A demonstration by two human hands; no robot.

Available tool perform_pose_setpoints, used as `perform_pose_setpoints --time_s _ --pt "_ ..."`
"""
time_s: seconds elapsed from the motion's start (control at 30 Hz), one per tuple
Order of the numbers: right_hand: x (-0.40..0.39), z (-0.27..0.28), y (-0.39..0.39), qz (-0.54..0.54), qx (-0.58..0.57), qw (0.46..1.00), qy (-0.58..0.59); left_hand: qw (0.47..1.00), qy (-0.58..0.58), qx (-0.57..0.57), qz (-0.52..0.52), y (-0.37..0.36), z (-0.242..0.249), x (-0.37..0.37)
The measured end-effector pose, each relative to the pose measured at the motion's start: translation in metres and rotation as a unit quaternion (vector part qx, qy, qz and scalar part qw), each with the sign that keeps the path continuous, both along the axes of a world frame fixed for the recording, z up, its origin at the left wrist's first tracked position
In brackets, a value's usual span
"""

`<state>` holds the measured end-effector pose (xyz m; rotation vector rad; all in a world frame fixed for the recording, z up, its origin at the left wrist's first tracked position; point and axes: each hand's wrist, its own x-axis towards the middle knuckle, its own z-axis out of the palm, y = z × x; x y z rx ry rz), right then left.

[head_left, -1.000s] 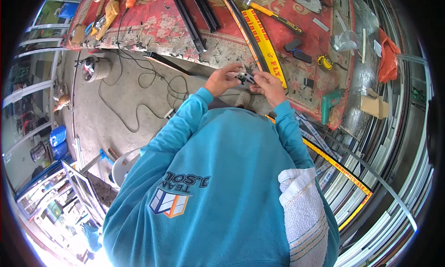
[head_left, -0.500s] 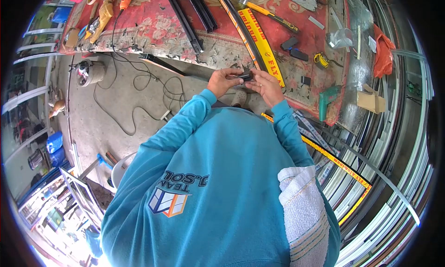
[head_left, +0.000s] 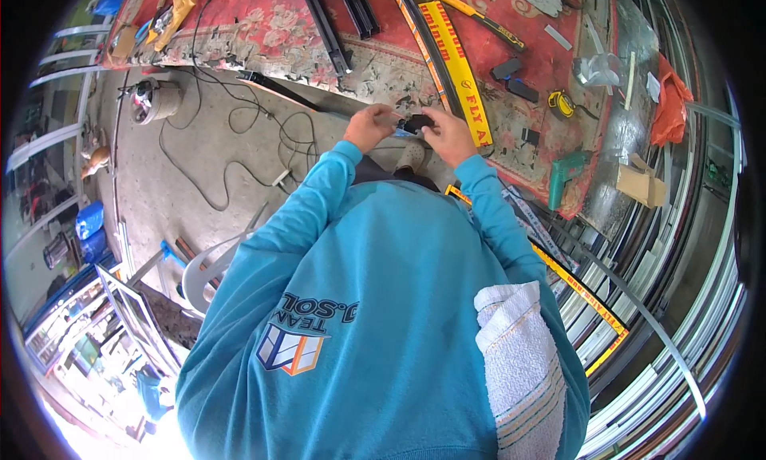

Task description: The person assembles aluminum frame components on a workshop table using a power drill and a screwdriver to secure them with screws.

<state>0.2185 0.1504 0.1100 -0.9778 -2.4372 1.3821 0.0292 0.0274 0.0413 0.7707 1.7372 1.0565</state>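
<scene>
A small black part (head_left: 416, 124) is held between my two hands at the near edge of the carpet-covered table. My left hand (head_left: 369, 127) pinches its left end with the fingertips. On the right end, the thumb and fingers of my right hand (head_left: 449, 136) are closed. Just beyond my right hand lies a yellow strip with red lettering (head_left: 459, 73), beside a curved dark profile (head_left: 427, 49). Two dark profiles (head_left: 325, 29) rest on the table further left.
On the table's right part are a hammer (head_left: 479, 19), small black blocks (head_left: 515, 81), a yellow tape measure (head_left: 561, 104) and a green tool (head_left: 565, 177). A bucket (head_left: 155, 101) and a cable (head_left: 227, 185) are on the floor at left.
The black part has turned so that a broader face shows. My hands have shifted slightly to the left, and my left hand's fingers have drawn back toward the part's left end.
</scene>
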Motion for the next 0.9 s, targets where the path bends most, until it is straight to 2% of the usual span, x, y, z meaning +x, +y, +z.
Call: perform_pose_setpoints --time_s 0.1,0.17,0.27,0.33,0.53,0.63,0.77,0.9 --pt "-0.001 0.001 -0.003 0.04 0.041 0.997 -0.057 0.995 0.052 -0.005 -0.085 -0.006 -0.004 0.01" --pt "-0.002 -0.001 -0.005 0.062 0.062 0.993 -0.076 0.997 0.046 0.01 -0.059 -0.006 -0.01 0.019" --pt "-0.002 -0.01 -0.007 0.075 0.022 0.996 -0.054 0.999 0.039 0.031 -0.012 -0.005 -0.014 0.027" --pt "-0.003 -0.014 -0.006 0.102 0.067 0.992 -0.04 0.993 0.107 0.031 -0.03 -0.004 -0.011 0.024" --pt "-0.015 -0.014 -0.007 0.151 0.14 0.974 -0.094 0.99 0.107 0.057 -0.071 -0.005 -0.012 0.021" --pt "-0.02 -0.01 -0.004 0.167 0.149 0.966 -0.133 0.995 0.065 0.017 -0.069 -0.001 -0.015 0.021" --pt "-0.022 -0.008 -0.009 0.185 0.173 0.959 -0.128 0.993 0.08 -0.011 -0.086 0.0 -0.011 0.021" --pt "-0.019 -0.02 -0.006 0.158 0.146 0.971 -0.099 0.996 0.064 -0.014 -0.066 0.0 -0.018 0.024"
